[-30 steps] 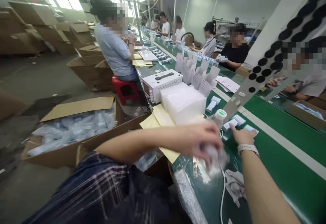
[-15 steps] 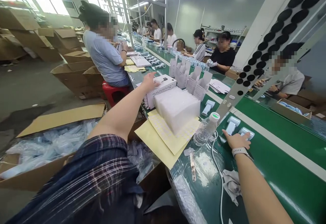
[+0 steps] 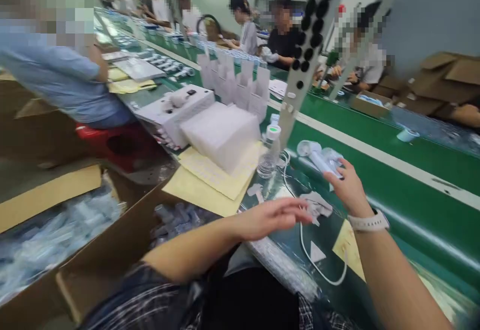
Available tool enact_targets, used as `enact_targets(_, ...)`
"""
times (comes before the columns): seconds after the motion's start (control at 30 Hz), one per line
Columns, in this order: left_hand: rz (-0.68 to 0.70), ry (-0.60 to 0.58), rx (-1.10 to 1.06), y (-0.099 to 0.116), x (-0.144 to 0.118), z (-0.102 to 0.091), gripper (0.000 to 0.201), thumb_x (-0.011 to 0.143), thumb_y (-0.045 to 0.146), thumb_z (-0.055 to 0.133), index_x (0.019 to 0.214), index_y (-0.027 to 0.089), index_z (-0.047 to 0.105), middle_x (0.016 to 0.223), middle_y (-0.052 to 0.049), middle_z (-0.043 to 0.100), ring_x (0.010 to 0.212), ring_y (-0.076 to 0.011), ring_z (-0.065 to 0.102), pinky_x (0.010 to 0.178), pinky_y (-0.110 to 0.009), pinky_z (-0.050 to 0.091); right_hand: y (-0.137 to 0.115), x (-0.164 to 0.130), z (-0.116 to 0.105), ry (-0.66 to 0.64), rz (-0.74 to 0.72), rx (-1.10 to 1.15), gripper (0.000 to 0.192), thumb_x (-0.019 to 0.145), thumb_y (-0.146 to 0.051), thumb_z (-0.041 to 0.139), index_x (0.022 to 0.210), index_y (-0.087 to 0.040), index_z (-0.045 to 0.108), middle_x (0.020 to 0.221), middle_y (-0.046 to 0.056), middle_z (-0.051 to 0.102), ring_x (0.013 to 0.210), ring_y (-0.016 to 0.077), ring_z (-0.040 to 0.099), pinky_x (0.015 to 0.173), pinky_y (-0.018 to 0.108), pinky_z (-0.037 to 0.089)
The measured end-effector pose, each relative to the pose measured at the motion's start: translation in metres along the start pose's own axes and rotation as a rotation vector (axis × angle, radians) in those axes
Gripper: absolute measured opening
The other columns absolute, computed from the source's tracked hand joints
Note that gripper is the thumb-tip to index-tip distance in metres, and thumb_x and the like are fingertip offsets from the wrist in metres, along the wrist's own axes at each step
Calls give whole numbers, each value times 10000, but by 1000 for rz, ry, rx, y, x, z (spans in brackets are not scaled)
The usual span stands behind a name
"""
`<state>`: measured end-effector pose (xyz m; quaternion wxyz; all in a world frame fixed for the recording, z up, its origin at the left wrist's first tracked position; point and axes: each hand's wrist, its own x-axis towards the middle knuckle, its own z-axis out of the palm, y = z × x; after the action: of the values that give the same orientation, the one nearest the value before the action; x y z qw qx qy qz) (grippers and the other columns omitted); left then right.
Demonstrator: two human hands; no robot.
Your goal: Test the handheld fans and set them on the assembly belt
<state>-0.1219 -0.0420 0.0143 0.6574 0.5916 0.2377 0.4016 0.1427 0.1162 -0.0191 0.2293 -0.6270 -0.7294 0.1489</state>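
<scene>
My right hand, with a white watch on its wrist, grips two pale blue-white handheld devices with rounded heads side by side over the green belt; the left one shows its handle, and the right one is partly behind the fingers. My left hand is empty, its fingers stretched out towards the right, just in front of a crumpled grey cloth. A white cable runs beside the cloth. Left of it stand a clear plastic bottle and a stack of white translucent sleeves on yellow sheets.
Upright open white boxes and a white carton stand behind the sleeves. A metal post rises by the belt. Cartons of wrapped items sit at lower left. Several people work along the line.
My left hand has come back from the white carton to the table's near side. My right hand has gathered the two devices from the belt. The view has turned right.
</scene>
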Motion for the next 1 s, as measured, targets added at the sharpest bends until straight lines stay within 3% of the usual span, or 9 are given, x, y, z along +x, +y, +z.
enact_targets(0.13,-95,310,-771,-67,72,54,730,848,758,800,1278,174,713,1345,-179,760,1338,-307,700,1200,-419,509,-12,-115,-31,49,-177,70,461,929,-539,691,1168,-167,820,1763,178,367,1576,439,446,1241,599,470)
enact_targets(0.3,-188,309,-852,-76,99,88,581,678,640,984,916,155,770,872,-54,790,950,-234,769,993,-345,588,-9,-191,-59,-53,-185,110,716,933,-722,685,1432,-211,725,1800,171,321,1603,471,404,1265,689,412)
enact_targets(0.43,-236,242,-796,-83,89,88,697,541,744,982,834,149,767,864,-75,789,844,-237,768,863,-363,623,34,-202,-54,14,-29,285,602,1113,-608,322,1233,-206,755,1439,201,701,1337,360,681,1111,615,568)
enact_targets(0.53,-118,250,-720,-79,85,85,723,554,805,944,831,164,762,970,-110,803,1074,-334,786,941,-413,633,49,-195,-22,151,170,178,416,1059,-483,479,958,-157,716,1313,292,710,1295,435,657,1120,717,496)
enact_targets(0.6,-23,273,-669,-73,84,83,718,551,813,945,827,176,759,1013,-103,804,1216,-372,752,1007,-422,625,44,-193,-1,114,148,170,239,949,-381,654,913,-148,693,1400,336,661,1405,489,563,1204,740,387)
enact_targets(0.67,22,293,-640,-66,85,82,739,562,848,919,833,179,760,1041,-105,803,1310,-402,710,1051,-442,619,32,-197,7,57,105,202,158,927,-317,656,937,-162,689,1330,294,716,1343,444,621,1186,665,444)
enact_targets(0.77,11,324,-672,-58,86,81,819,659,965,762,834,165,753,1086,-147,800,1416,-440,635,1083,-492,613,13,-214,-5,-171,71,424,222,989,-387,588,1005,-199,704,897,125,797,886,297,763,867,469,632)
enact_targets(0.87,-36,342,-763,-56,87,82,885,730,1046,580,766,172,716,1094,-162,803,1442,-425,620,1092,-514,611,-2,-227,-22,-350,118,777,310,964,-484,644,1023,-200,756,721,48,764,683,231,740,682,350,615)
enact_targets(1.0,-96,323,-853,-58,89,83,915,679,1096,532,698,189,653,1093,-148,816,1363,-397,685,1082,-526,614,-20,-230,-25,-135,129,817,217,888,-401,740,798,-210,788,660,38,761,626,202,719,648,299,565)
